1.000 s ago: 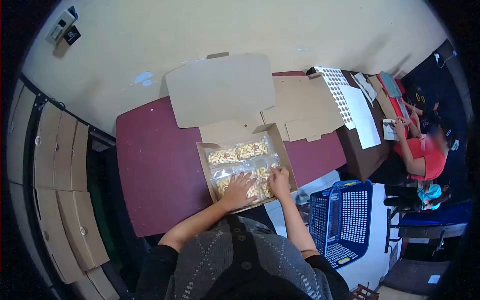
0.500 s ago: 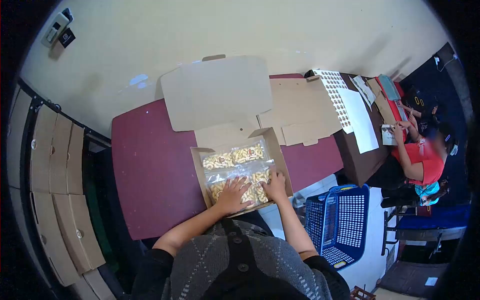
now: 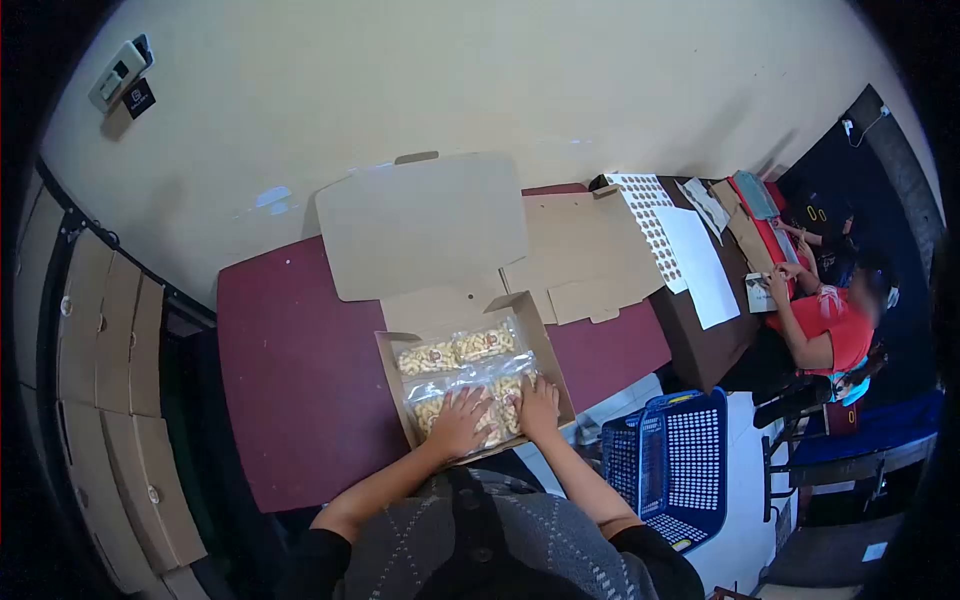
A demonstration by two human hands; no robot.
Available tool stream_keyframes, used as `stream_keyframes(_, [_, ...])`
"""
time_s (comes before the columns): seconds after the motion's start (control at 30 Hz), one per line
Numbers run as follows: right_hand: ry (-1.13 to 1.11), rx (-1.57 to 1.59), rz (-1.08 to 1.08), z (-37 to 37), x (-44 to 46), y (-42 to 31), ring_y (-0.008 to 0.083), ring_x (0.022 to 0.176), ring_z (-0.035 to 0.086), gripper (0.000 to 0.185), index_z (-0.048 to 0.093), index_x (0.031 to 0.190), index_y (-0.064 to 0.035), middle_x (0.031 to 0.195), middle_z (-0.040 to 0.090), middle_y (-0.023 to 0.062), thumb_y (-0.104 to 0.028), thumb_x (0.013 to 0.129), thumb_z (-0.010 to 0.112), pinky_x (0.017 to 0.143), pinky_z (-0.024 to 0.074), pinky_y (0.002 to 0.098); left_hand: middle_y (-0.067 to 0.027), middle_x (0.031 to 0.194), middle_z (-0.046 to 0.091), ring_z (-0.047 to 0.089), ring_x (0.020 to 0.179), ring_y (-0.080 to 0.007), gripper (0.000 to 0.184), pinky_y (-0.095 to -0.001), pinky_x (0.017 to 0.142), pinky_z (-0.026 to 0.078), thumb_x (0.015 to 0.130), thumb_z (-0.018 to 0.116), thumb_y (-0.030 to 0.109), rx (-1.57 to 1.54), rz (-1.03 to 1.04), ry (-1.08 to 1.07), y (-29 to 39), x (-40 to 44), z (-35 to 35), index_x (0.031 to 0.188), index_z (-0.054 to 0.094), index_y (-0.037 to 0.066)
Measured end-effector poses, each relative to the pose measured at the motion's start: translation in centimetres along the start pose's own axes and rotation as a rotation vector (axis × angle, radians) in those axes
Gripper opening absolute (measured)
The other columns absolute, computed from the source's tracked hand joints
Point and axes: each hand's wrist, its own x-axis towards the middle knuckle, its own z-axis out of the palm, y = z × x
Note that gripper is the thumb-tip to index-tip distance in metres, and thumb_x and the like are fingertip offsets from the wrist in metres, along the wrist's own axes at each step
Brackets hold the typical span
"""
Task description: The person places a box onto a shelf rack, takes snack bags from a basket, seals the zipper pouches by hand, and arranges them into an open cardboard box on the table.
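A brown cardboard box (image 3: 545, 345) lies open on the table before me, its big lid (image 3: 425, 225) folded back toward the wall. Inside are several clear plastic bags (image 3: 485, 343) of pale, curved pieces that look like cashew nuts. My left hand (image 3: 460, 422) lies flat with spread fingers on a near-side bag (image 3: 426, 410). At the box's right end, my right hand (image 3: 538, 405) rests its outstretched fingers on another near bag (image 3: 506, 388). Both hands partly cover these bags.
A flat cardboard piece (image 3: 590, 240) lies right of the lid on the maroon table (image 3: 290, 400). Sticker sheets (image 3: 645, 215) and white paper (image 3: 697, 265) lie farther right. A blue basket (image 3: 695, 450) stands on the floor. Co-workers (image 3: 825, 320) sit at right; stacked boxes (image 3: 110, 340) stand left.
The whole view has shifted, with the table and box appearing lower. My right hand has moved slightly toward my left hand on the bags. Both hands remain in the box.
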Motion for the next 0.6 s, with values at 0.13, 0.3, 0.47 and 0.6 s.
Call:
stream_keyframes(0.13, [0.106, 0.080, -0.021, -1.7, 0.0, -0.7, 0.0355, 0.113, 0.042, 0.051, 0.048, 0.123, -0.0040, 0.117, 0.049, 0.0198, -0.023, 0.078, 0.062, 0.099, 0.0294, 0.0475, -0.0155, 0.142, 0.031, 0.026, 0.132, -0.0380, 0.058, -0.0555, 0.107, 0.016, 0.090, 0.040, 0.050, 0.016, 0.003, 0.010, 0.2, 0.1, -0.2, 0.135, 0.039, 0.013])
stream_keyframes(0.3, [0.264, 0.181, -0.077, -2.5, -0.4, -1.9, 0.0398, 0.121, 0.035, 0.053, 0.049, 0.122, -0.0074, 0.121, 0.047, 0.0199, -0.005, 0.071, 0.064, 0.103, 0.0243, 0.0480, -0.0187, 0.139, 0.036, 0.028, 0.130, -0.0403, 0.057, -0.0588, 0.105, 0.017, 0.089, 0.041, 0.046, 0.175, -0.062, 0.067, 2.5, 0.8, 0.7, 0.131, 0.043, 0.007])
stream_keyframes(0.47, [-0.028, 0.432, -0.137, -0.1, 0.2, 0.0, 0.0456, 0.121, 0.037, 0.055, 0.049, 0.125, -0.0055, 0.129, 0.042, 0.0248, -0.002, 0.071, 0.061, 0.103, 0.0314, 0.0456, -0.0200, 0.139, 0.036, 0.027, 0.131, -0.0410, 0.057, -0.0598, 0.105, 0.014, 0.088, 0.043, 0.043, 0.045, -0.048, 0.041, 2.3, 1.6, 0.9, 0.130, 0.044, 0.005])
stream_keyframes(0.6, [-0.052, 0.295, -0.145, 0.2, 0.2, -0.1, 0.0468, 0.122, 0.036, 0.048, 0.052, 0.123, -0.0029, 0.128, 0.045, 0.0277, -0.008, 0.075, 0.059, 0.103, 0.0312, 0.0461, -0.0205, 0.140, 0.032, 0.024, 0.132, -0.0414, 0.058, -0.0597, 0.106, 0.010, 0.088, 0.044, 0.042, -0.012, -0.082, 0.005, 2.3, 1.8, 1.4, 0.132, 0.041, 0.005])
